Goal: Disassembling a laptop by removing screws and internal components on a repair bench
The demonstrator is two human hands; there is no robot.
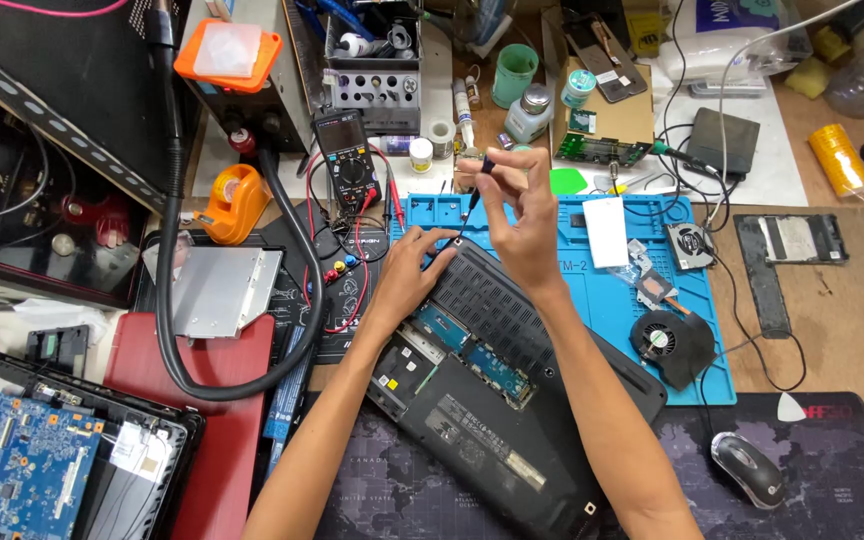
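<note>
A black laptop lies upside down and slanted across the bench, with a cover off and blue memory boards exposed. My left hand rests on its far left corner and steadies it. My right hand holds a thin black screwdriver upright by its top. The screwdriver tip points down at the laptop's far corner edge, close to my left fingertips.
A blue work mat lies under the laptop, carrying a white card, a black fan and small parts. A multimeter with red leads, an orange tape dispenser, a silver drive, a thick black hose, a mouse and a circuit board surround it.
</note>
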